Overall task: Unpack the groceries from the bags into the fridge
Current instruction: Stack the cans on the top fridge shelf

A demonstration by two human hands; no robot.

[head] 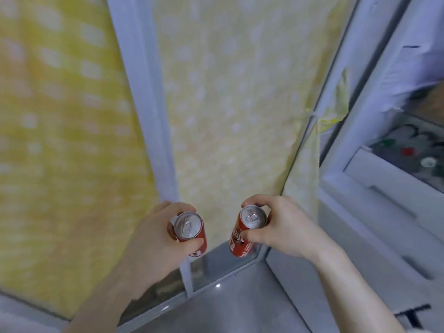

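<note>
So both hands are full rn, one can each. Left hand (153, 239) is wrapped around a red soda can (191, 233), fingers curled behind it and thumb across the front, silver top w/ pull tab facing up at the camera. Right hand (286, 227) is gripping a second red can (247, 230) the same way, thumb pressed on the red side, fingers curled over the far edge of the lid. That one's tilted a bit, bottom leaning toward the left. The two cans are near each other but not touching, held up in the air in the lower middle of the view.

Behind them, far side, there's a window w/ yellow dotted curtains (230, 104) and a pale frame post (144, 104) running between the panels. Grey sill or ledge (228, 301) sits below the hands.

Fridge (384, 188) is on the right w/ the door open, white shelves/ledges visible. Some stuff is inside on the far right, a few round caps (red, green, white-ish) (408, 152), but it's too blurry to tell what exactly.
</note>
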